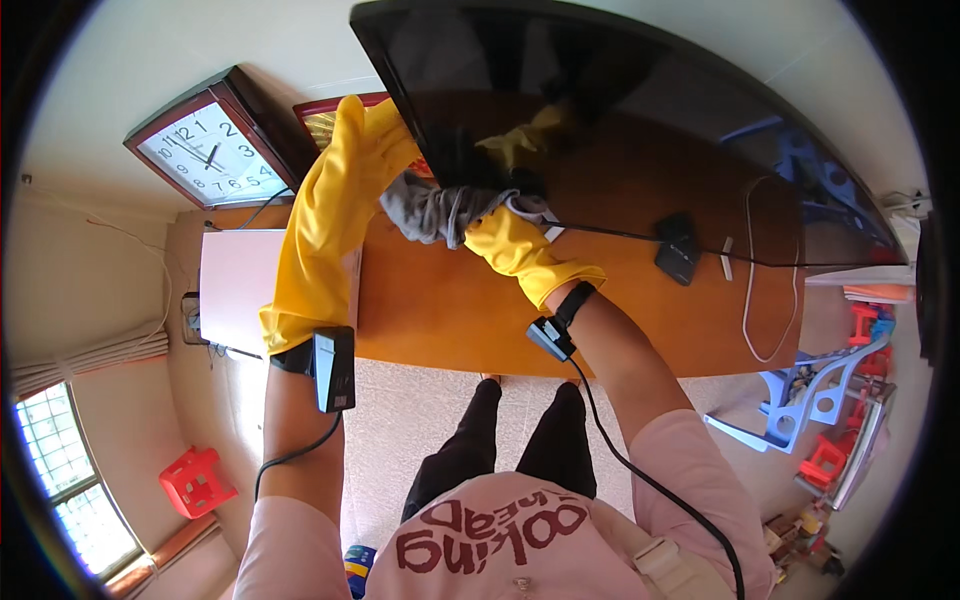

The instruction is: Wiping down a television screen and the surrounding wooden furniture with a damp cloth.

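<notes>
Both my hands wear yellow rubber gloves. My left hand is raised with its palm against or beside the left edge of a large black television; its fingertips are partly hidden behind that edge. My right hand grips a bunched grey cloth at the television's lower left corner, low over the wooden table. The cloth stretches left from the right glove to just below my left hand. Both gloves and the cloth show no gap I can judge from the screen's edge.
A square clock and a red-framed item stand behind my left hand. A pink-white box-like surface adjoins the table. A black device, a white strip and a white cable lie right. Blue plastic stools stand beyond.
</notes>
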Tool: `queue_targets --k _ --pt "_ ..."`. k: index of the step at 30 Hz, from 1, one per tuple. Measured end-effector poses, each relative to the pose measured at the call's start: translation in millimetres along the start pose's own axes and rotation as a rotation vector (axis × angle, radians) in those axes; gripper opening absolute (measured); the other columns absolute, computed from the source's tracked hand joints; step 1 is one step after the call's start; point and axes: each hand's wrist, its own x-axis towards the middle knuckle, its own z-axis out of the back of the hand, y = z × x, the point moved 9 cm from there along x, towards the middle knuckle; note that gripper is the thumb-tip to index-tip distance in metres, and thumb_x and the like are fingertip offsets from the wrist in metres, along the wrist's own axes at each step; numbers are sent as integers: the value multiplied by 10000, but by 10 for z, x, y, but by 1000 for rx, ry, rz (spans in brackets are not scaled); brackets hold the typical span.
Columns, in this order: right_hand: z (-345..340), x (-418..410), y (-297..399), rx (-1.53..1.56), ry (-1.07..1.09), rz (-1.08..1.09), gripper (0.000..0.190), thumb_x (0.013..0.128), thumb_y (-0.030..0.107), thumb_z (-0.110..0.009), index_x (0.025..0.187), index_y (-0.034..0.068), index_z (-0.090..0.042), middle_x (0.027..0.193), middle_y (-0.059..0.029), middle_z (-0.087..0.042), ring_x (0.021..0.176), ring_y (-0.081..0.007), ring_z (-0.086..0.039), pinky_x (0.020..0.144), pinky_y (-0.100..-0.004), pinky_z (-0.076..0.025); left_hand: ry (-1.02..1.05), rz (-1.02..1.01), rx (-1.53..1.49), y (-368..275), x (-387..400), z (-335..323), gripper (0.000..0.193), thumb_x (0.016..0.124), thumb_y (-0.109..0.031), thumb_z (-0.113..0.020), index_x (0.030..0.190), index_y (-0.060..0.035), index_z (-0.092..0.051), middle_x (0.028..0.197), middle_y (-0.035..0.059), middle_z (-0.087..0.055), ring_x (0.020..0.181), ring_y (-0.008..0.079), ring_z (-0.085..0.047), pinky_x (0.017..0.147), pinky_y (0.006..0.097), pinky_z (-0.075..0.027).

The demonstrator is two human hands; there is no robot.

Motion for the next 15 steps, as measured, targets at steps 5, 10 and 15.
queue_targets --k 5,10,15 --pt "-897 -429 106 -445 98 60 503 945 228 -550 1412 48 -500 1370 -112 -628 1262 -280 -586 1092 -407 -450 -126 -18 108 83 -157 62 681 1076 -515 -458 1517 4 -448 1491 165 -519 1385 245 -498 1137 357 -373" --pt "-872 -956 -117 -632 141 120 575 974 252 -523 1493 23 -428 1426 -131 -609 1311 -285 -563 1138 -404 -428 -237 -14 224 222 -337 62 647 1076 -484 -488 1506 -1 -470 1468 158 -546 1379 231 -502 1114 340 -387" --pt "455 -1586 -928 27 324 -216 166 744 198 -681 886 167 -760 1018 -50 -726 1009 -294 -662 878 -452 -505 -310 -2 329 408 -364 38 614 1076 -454 -519 1496 -7 -491 1445 152 -573 1373 218 -506 1091 323 -400"
